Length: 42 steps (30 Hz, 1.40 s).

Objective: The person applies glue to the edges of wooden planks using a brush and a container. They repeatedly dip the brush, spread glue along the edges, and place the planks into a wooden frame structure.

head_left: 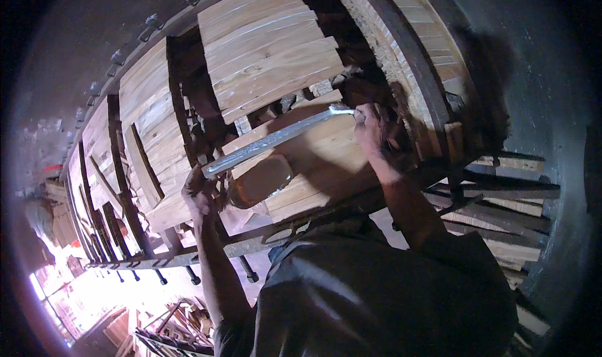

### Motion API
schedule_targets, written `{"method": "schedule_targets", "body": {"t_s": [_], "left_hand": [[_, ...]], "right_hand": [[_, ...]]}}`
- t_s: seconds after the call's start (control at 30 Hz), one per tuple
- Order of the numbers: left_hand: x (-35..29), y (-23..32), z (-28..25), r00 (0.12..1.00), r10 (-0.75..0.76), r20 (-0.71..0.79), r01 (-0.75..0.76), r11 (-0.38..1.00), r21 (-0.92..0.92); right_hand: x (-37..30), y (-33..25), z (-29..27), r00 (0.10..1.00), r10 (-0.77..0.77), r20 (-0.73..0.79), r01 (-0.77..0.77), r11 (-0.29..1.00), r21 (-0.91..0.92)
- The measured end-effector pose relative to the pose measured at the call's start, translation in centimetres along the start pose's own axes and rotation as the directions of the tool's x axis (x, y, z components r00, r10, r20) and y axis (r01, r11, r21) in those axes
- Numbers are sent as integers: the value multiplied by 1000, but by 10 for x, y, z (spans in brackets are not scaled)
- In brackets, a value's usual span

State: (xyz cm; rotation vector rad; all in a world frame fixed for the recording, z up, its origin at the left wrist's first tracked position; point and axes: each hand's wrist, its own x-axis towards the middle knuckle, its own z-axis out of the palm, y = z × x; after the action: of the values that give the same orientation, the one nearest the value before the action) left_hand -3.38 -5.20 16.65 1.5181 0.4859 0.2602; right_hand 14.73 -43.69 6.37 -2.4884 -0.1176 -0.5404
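Glossy strip at frame centre, ends clamped in my left hand and right hand, probably best held level, clear of the pale boards.

A long, narrow strip, pale and glossy, slants between left hand and right hand.

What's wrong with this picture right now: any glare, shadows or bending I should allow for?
Head view: glare washes out the lower left, behind the bolts; also in the head view, a dark shadow crosses the boards, pale sheen streaks the held strip, the fisheye lens bows the dark beam, and the corners fade to black.
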Motion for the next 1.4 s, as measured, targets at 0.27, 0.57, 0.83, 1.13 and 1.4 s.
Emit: {"method": "schedule_targets", "body": {"t_s": [0.27,0.57,0.83,1.13,1.4], "left_hand": [[3,-12,-9,992,-67,-110,70,997,25],[4,-2,-7,996,-73,-51,58,966,-250],[3,-22,-16,995,-25,-98,11,990,-142],[4,-14,-13,996,-53,-76,38,983,-180],[2,-26,-17,987,-121,-108,108,987,-122]], "right_hand": [[-24,-141,-29,947,-268,178,184,905,384],[-42,-275,-14,844,-531,73,303,585,752],[-34,-251,4,875,-441,201,174,672,720],[-36,-269,-2,848,-526,62,342,633,694],[-41,-177,11,937,-306,170,167,818,551]]}}
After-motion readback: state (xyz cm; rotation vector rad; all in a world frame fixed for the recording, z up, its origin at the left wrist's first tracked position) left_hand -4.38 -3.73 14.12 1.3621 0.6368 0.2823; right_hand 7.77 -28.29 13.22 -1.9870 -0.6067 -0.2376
